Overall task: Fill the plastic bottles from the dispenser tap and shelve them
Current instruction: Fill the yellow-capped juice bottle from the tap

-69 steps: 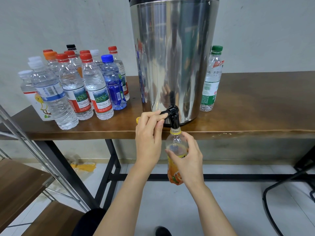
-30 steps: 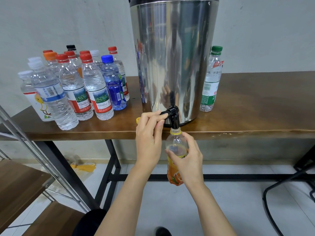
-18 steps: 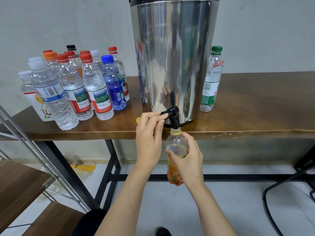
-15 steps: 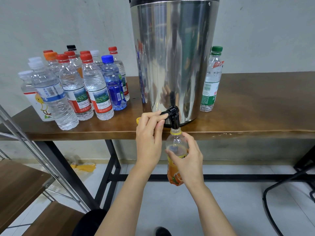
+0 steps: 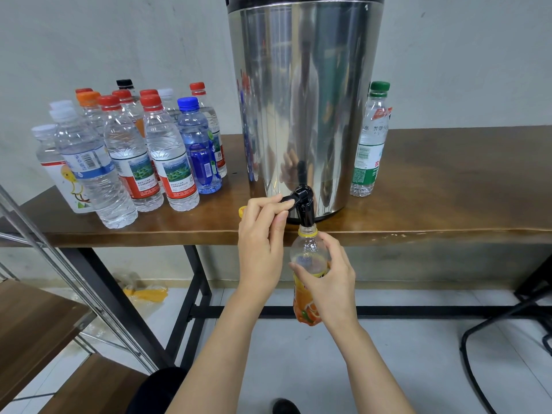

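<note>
A tall steel dispenser (image 5: 301, 94) stands on the wooden table (image 5: 448, 186), its black tap (image 5: 303, 206) over the front edge. My left hand (image 5: 261, 243) pinches the tap's lever between thumb and fingers. My right hand (image 5: 327, 282) grips an uncapped bottle with an orange label (image 5: 307, 255), its mouth held right under the spout. A yellow cap (image 5: 242, 211) lies on the table behind my left hand. Several capped bottles (image 5: 134, 150) crowd the table's left end. A green-capped bottle (image 5: 370, 138) stands to the right of the dispenser.
A wooden shelf unit with a slanted metal frame (image 5: 44, 309) sits low at the left. The table's black legs and crossbar (image 5: 191, 297) run beneath. A black chair base (image 5: 507, 324) curves at the lower right. Yellow scraps (image 5: 146, 294) lie on the tiled floor.
</note>
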### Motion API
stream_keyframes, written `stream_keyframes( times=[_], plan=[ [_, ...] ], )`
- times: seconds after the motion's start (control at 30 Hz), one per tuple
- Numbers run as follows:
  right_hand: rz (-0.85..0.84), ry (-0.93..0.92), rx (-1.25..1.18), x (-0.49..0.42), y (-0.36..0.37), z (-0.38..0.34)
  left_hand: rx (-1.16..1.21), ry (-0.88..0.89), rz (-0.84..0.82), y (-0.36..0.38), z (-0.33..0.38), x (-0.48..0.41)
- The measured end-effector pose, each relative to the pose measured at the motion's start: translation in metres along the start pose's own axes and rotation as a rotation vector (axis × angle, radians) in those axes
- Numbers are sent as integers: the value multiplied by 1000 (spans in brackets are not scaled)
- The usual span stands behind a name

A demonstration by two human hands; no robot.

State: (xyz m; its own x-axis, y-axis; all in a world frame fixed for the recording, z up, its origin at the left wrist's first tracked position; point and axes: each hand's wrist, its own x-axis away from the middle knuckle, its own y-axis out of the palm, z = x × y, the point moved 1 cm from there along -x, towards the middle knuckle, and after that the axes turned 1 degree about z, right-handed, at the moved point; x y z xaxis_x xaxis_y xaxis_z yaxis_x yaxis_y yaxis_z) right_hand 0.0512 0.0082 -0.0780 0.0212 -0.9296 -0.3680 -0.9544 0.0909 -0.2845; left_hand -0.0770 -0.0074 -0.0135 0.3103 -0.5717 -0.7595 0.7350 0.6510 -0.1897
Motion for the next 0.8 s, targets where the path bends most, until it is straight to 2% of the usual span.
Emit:
stream_keyframes(
  times=[0.8],
  plan=[
    [-3,2,1,-1,1,0,2,-8,1,0,0,0]
  ],
)
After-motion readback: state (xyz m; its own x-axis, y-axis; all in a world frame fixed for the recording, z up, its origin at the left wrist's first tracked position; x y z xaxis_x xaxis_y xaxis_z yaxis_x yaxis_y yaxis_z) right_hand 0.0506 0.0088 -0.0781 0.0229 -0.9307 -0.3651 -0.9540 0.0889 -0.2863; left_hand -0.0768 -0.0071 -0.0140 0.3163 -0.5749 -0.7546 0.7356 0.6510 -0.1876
